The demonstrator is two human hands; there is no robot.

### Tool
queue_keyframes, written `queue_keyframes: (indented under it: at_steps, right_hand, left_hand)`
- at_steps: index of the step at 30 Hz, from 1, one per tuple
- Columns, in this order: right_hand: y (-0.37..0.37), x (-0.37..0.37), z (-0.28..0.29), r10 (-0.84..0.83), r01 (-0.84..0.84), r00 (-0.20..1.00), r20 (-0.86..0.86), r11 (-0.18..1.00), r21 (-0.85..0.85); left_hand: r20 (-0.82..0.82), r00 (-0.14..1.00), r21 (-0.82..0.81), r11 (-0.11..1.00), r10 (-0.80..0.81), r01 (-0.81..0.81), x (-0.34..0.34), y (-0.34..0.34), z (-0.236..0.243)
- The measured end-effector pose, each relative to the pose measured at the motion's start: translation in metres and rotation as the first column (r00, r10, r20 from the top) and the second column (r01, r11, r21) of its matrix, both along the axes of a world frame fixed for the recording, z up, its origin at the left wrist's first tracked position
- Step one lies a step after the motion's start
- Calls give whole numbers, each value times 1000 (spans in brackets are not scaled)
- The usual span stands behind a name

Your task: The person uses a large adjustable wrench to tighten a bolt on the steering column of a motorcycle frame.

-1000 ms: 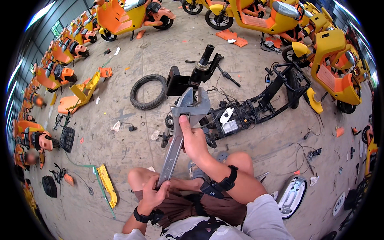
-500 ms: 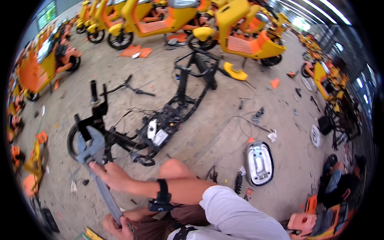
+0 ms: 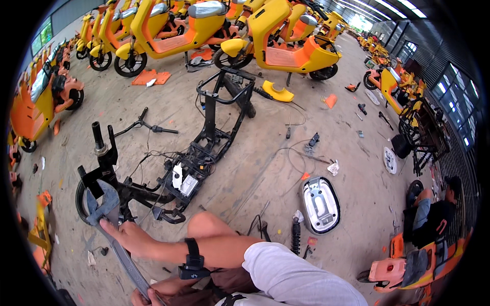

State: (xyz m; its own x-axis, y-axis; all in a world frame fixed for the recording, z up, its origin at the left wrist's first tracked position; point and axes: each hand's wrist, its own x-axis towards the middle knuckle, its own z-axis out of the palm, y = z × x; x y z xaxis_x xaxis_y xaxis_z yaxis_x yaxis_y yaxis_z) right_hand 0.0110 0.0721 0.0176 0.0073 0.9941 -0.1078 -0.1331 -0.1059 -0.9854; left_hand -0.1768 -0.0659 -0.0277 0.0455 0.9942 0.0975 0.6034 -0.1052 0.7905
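At the lower edge, the left hand (image 3: 147,297) is closed around the handle end of a large grey adjustable wrench (image 3: 128,262), and the right hand (image 3: 122,235) is clamped on it just below its head. The wrench slants up and leftward, its head overlapping the black front fork (image 3: 104,158) of a stripped scooter frame (image 3: 213,122) on the floor (image 3: 245,178); contact there cannot be determined. Right of the frame lies an oval silver part with a dark rim (image 3: 320,206), and beyond stand yellow-and-orange scooters (image 3: 293,58) in rows.
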Motion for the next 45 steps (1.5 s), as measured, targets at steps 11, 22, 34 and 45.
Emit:
queue_keyframes:
  at_steps: [11, 22, 34, 45]
  right_hand:
    - [-6, 16, 20, 70, -79, 987, -142, 995, -56]
    - [3, 16, 20, 240, -235, 954, -180, 971, 46]
    - [66, -1, 64, 6, 65, 859, -513, 991, 119]
    - [97, -14, 66, 58, 1, 839, -541, 994, 109]
  left_hand:
    - [502, 864, -239, 964, 18, 119, 15, 7, 33]
    - [523, 852, -426, 877, 38, 222, -7, 39, 96]
    - [206, 969, -542, 809, -133, 226, 5, 143, 253]
    - [106, 972, -685, 693, -211, 226, -21, 217, 296]
